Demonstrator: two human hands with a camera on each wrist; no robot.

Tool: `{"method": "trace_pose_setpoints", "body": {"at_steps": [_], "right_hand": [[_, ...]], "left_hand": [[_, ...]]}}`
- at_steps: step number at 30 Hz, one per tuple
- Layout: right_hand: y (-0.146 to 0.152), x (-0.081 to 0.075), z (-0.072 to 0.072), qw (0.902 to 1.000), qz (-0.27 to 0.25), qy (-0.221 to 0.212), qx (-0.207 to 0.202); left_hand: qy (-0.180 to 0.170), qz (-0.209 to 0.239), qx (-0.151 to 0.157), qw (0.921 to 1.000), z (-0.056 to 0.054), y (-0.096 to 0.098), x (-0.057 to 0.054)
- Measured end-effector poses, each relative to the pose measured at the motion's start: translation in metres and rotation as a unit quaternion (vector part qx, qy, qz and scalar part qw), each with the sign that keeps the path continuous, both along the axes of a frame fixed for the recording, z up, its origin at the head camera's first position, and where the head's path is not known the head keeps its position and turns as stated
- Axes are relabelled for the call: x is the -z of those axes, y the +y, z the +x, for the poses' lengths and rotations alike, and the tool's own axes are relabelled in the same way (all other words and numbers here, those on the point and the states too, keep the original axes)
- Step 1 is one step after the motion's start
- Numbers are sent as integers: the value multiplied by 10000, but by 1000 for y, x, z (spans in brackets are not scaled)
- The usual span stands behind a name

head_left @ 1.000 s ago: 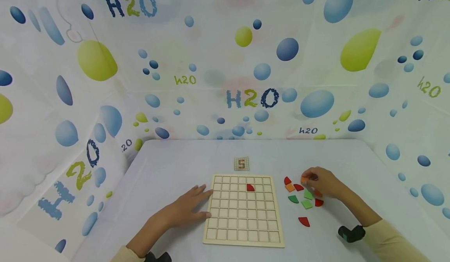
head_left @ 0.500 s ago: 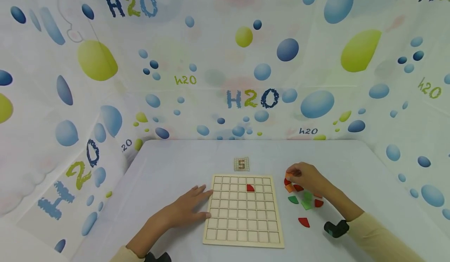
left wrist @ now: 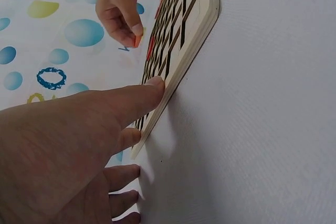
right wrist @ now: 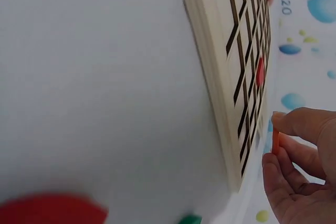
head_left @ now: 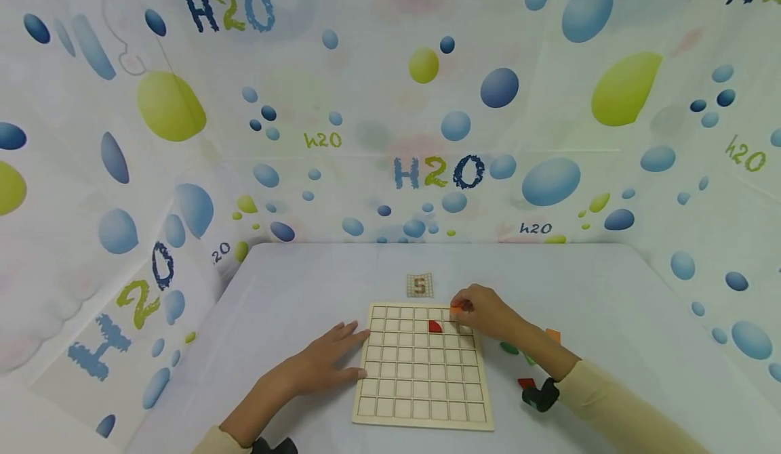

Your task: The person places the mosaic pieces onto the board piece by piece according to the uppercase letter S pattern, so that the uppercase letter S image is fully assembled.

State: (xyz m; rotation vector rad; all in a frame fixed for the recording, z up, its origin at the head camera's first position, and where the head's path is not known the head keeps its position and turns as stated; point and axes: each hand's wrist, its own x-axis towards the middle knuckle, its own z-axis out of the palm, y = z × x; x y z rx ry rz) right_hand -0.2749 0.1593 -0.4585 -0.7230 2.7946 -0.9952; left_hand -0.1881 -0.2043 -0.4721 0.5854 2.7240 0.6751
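Note:
A square wooden grid board (head_left: 422,424) lies on the white table, with a red quarter-round tile (head_left: 435,326) in one of its upper cells. My right hand (head_left: 488,313) pinches an orange tile (right wrist: 275,141) between thumb and fingers over the board's far right corner. In the right wrist view the tile is edge-on, its face hidden. My left hand (head_left: 320,366) rests at the board's left edge, fingers spread and thumb tip (left wrist: 156,83) touching the rim.
Behind the board lies a small gridded card (head_left: 419,285) with an S-like pattern. Right of it, partly hidden by my right arm, are loose tiles: a green one (head_left: 509,348), a red one (head_left: 526,382) and an orange one (head_left: 552,335). A patterned cloth (head_left: 366,101) hangs behind.
My right hand has carried the orange tile leftward from the loose tiles to over the board's far right corner. My left hand has stayed at the left edge.

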Motion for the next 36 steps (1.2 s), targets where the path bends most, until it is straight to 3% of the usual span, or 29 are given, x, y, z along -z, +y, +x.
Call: {"method": "trace_pose_setpoints", "body": {"at_steps": [15, 26, 36], "right_hand": [[-51, -1, 2, 9975, 28, -40, -700], [-64, 3, 8, 9957, 329, 37, -866], [-63, 2, 11, 9953, 495, 173, -812]], "left_hand": [[-74, -38, -35, 10000, 0, 0, -1], [-46, 53, 56, 10000, 2, 2, -7], [-51, 9, -3, 10000, 0, 2, -3]]}}
